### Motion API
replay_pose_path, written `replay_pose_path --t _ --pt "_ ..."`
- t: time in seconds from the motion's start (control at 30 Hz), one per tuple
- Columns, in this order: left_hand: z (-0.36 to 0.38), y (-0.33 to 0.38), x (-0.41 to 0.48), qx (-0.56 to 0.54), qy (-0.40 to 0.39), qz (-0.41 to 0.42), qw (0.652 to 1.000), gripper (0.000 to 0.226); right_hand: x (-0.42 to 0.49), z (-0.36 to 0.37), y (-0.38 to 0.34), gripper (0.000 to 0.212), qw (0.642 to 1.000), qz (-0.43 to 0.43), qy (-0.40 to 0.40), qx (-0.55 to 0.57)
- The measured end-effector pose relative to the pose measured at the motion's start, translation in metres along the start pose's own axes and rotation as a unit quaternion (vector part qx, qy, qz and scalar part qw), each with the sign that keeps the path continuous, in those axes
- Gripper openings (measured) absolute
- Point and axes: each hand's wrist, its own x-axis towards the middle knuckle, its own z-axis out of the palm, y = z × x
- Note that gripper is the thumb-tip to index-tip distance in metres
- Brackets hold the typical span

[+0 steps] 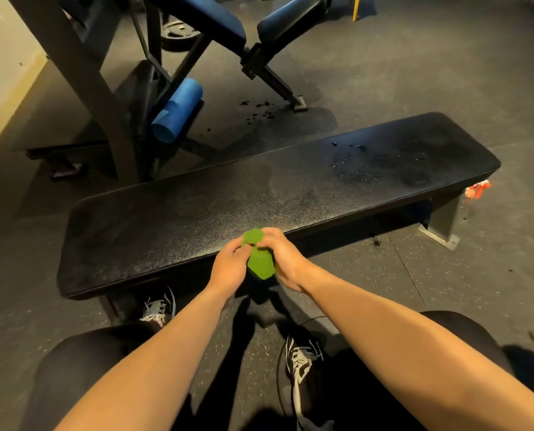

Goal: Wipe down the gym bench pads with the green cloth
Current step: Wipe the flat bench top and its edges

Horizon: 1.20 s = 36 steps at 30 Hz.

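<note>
Both hands, the left hand (228, 265) and right hand (285, 259), are pinching the bunched green cloth (257, 258) above the near edge of the black bench pad (228, 197). Probably readying it; next, wiping toward the droplets (352, 157) far right.

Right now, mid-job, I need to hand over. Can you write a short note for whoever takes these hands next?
Left hand and right hand: both grip the bunched green cloth, held just above the near edge of the long black flat bench pad.
Done: no wiped area can be confirmed.
Left: water droplets sit on the black pad's right end, so wipe there. Then wipe the blue angled bench pads behind. Whether those are clean cannot be told.
</note>
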Motion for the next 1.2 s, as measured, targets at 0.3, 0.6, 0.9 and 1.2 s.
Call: replay_pose_path --t 0.3,0.6,0.9,1.2 --pt "-0.005 -0.02 0.019 0.281 0.024 0.095 0.955 0.017 0.009 -0.003 0.004 0.034 0.988 -0.036 0.08 -0.125" --pt "0.0 -0.032 0.046 0.498 -0.083 0.03 0.863 0.076 0.05 -0.058 -0.004 0.025 0.887 -0.037 0.436 -0.146" --pt "0.007 -0.033 0.043 0.503 -0.054 0.036 0.862 0.075 0.049 0.008 0.028 0.021 0.934 -0.067 0.332 -0.113" --pt "0.015 -0.019 0.04 0.49 -0.065 0.0 0.869 0.071 0.053 -0.021 0.037 0.034 0.915 -0.036 0.4 -0.032"
